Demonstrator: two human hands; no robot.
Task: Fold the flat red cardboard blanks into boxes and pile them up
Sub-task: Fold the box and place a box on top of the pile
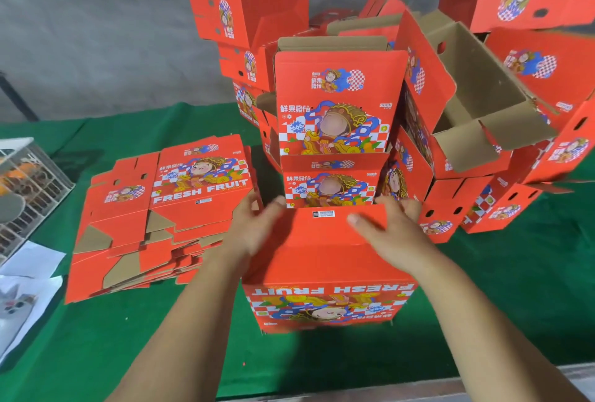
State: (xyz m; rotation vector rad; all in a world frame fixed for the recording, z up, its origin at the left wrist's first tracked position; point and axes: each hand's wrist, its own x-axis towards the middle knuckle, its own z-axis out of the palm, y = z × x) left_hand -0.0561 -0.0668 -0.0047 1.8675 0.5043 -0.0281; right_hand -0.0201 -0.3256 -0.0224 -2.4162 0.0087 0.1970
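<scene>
Box in hand: while both my hands work at it, the red box point(325, 269) I am folding stands on the green table cover point(502, 289) right in front of me, its printed side toward me with the "FRESH FRUIT" lettering upside down.
Left hand: my left hand point(257, 224) lies against the box's top left edge, fingers fairly straight and spread, blurred; I cannot tell whether it grips anything.
Right hand: my right hand point(391, 227) rests on the box's top flap at its far right corner, thumb lying flat on the flap, fingers reaching over the far edge.
Flat blanks: a stack of flat red blanks point(161, 218) lies just left of my left hand, slightly fanned out.
Folded boxes: a pile of finished boxes point(335, 111) rises just beyond my hands; more boxes point(515, 79), some open and tilted, lean beyond and right of my right hand.
Far left: a wire crate point(29, 182) and white papers point(29, 276) sit well left of my left hand.
</scene>
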